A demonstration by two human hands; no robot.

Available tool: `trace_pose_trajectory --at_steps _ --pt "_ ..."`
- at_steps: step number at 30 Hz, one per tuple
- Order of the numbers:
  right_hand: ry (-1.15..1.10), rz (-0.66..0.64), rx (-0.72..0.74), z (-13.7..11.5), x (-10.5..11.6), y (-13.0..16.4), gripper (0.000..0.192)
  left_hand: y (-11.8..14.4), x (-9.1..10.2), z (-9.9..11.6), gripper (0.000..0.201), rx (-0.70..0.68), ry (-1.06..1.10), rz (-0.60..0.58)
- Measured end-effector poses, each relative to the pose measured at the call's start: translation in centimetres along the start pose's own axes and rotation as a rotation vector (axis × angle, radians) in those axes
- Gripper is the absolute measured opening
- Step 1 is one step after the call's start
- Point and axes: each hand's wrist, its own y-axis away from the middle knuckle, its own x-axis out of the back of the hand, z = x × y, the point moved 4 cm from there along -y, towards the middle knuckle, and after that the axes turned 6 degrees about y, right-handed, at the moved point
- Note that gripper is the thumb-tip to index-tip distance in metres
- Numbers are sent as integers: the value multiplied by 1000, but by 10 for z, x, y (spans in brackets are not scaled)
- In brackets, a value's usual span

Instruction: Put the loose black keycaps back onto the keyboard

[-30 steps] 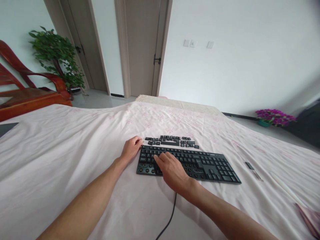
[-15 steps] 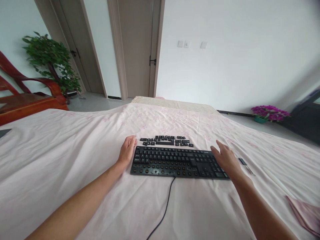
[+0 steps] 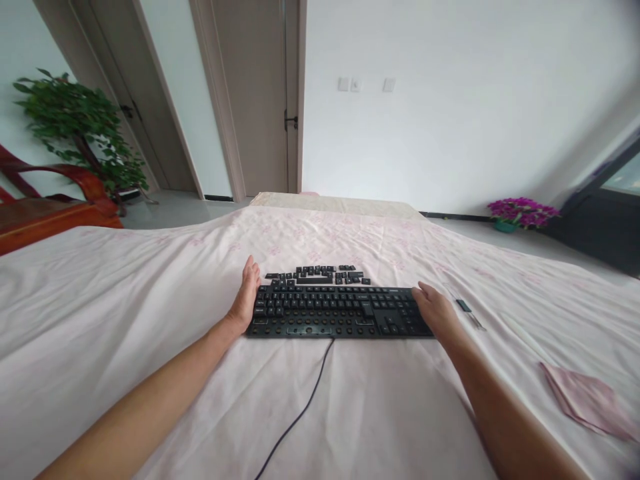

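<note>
A black computer keyboard [image 3: 320, 312] lies across the cloth, its lower rows bare of many keycaps. My left hand [image 3: 246, 293] presses against its left end, with the fingers pointing away from me. Around the right end is my right hand [image 3: 431, 310], its thumb side over the top corner and the other fingers partly hidden. Just beyond the keyboard's far edge sit several loose black keycaps [image 3: 343, 280], among them a long space bar [image 3: 314, 281]. A black cable [image 3: 306, 408] runs from the near edge towards me.
A small black-handled tool with metal prongs [image 3: 464, 306] lies right of my right hand. Nearer me on that side is a folded pink cloth [image 3: 583, 399]. The pale flowered tablecloth [image 3: 165, 293] is wrinkled. A wooden chair [image 3: 75, 193] stands at far left.
My right hand has come down from above the keyboard onto its right end, and my left hand has closed against the left end. The keyboard lies straighter. The view has swung slightly right.
</note>
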Motion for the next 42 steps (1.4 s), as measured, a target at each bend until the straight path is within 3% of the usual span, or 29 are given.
trace_pose_trajectory --at_steps 10,20,33,42 --pt "0 33 -32 -2 -3 6 57 -4 6 -3 76 -5 48 5" --pt "-7 -25 -73 -8 1 8 59 1 3 4 82 -1 121 30" --pt "-23 -49 -2 -7 6 9 54 -2 10 1 79 -7 175 86" --pt "-175 -2 -3 17 -5 -4 53 -3 11 3 79 24 217 131"
